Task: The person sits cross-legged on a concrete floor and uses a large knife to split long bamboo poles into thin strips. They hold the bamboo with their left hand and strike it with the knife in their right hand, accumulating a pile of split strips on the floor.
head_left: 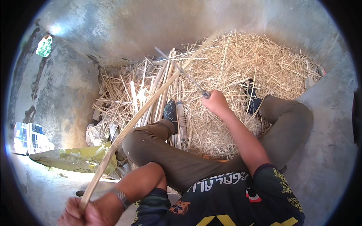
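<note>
Down at the lower left, my left hand is closed around the near end of a long pale bamboo strip. The strip slants up and away to the right, over my bent left knee, and its far end reaches above the shavings. My right hand grips the handle of a long thin-bladed knife, its blade pointing up and left. Blade and strip cross near the middle of the view; whether they touch I cannot tell.
A large heap of straw-like bamboo shavings spreads in front of my legs. Several split bamboo lengths lie by my left foot, with loose sticks further left. A yellowish sack lies at the left. Concrete walls enclose the space.
</note>
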{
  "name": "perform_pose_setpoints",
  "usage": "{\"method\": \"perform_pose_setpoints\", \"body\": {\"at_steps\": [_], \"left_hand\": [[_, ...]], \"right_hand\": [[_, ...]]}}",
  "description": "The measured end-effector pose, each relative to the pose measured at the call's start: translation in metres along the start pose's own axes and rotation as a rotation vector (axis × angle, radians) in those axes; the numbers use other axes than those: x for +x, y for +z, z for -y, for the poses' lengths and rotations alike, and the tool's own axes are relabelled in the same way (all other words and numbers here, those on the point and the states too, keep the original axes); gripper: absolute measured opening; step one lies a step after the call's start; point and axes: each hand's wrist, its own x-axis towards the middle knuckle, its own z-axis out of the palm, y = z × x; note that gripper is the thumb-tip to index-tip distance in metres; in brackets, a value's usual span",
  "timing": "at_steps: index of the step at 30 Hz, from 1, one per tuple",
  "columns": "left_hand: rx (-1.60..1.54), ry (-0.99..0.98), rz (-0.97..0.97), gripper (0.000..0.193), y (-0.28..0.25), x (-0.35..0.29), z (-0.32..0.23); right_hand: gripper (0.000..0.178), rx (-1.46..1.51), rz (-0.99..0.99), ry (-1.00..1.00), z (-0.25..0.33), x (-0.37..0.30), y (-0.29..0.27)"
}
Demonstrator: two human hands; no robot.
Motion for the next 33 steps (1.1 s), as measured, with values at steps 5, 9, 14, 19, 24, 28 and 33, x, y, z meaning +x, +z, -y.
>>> {"method": "perform_pose_setpoints", "body": {"at_steps": [5,9,14,19,24,28,33], "left_hand": [[0.089,0.044,0.062,0.036,0.018,-0.004,0.001],[0.215,0.151,-0.069,0.036,0.000,0.001,-0.008],[0.080,0.164,0.022,0.033,-0.020,-0.001,-0.009],[0.272,0.155,-0.176,0.042,0.037,0.012,0.063],[0.388,0.226,-0.309,0.043,0.029,0.011,0.065],[0.157,0.145,-0.094,0.042,0.009,0.002,0.017],[0.168,0.119,-0.049,0.041,0.023,0.002,0.019]], "right_hand": [[0.013,-0.107,0.051,-0.192,0.005,-0.022,0.043],[0.008,-0.123,-0.197,-0.930,0.025,-0.035,0.046],[0.015,0.266,-0.073,-0.035,-0.025,0.001,0.023],[0.020,-0.193,-0.020,0.035,-0.067,0.025,0.038],[0.008,-0.258,-0.273,-0.823,-0.031,0.003,0.055],[0.011,0.115,-0.124,-0.452,-0.022,0.000,0.045],[0.024,-0.207,-0.190,-0.132,-0.076,0.036,0.028]]}}
